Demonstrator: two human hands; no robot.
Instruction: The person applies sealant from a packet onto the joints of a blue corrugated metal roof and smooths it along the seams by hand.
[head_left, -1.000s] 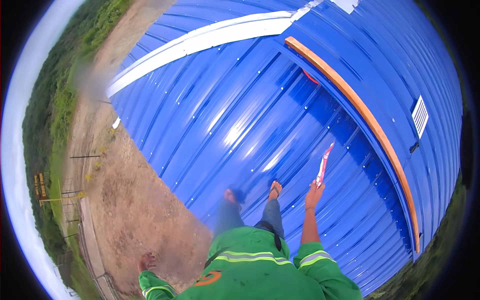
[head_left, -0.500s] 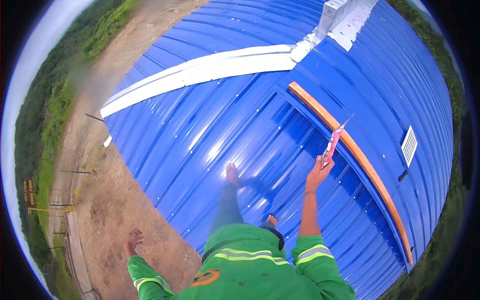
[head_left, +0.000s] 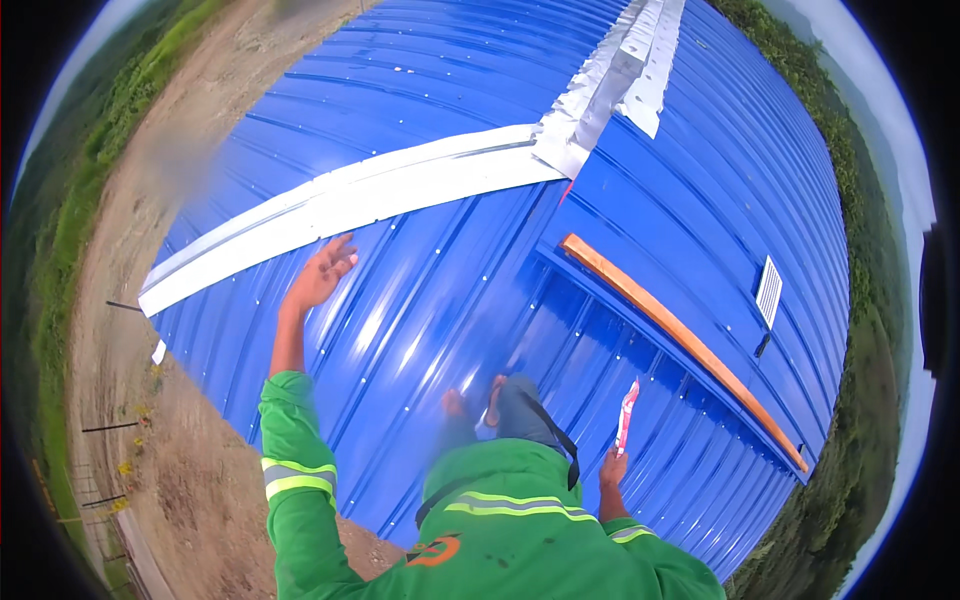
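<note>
My left hand reaches forward with its fingers apart, holding nothing. In view it lies just short of the long white metal flashing; whether it touches anything I cannot tell. Low on the right, my right hand is closed around the lower end of a slim red-and-white packet, held upright. Its exact kind does not show. Beneath me is a blue corrugated metal roof, with my bare feet on its ribs.
An orange-brown wooden beam lies along a roof seam to the right. Beyond it rests a white striped panel. Crumpled silvery flashing runs up the ridge. The roof's left edge drops to a dirt yard.
My left hand has swung up and forward from beside the roof edge to over the roof. My right hand has lowered toward my side with the packet. My feet have moved closer together.
</note>
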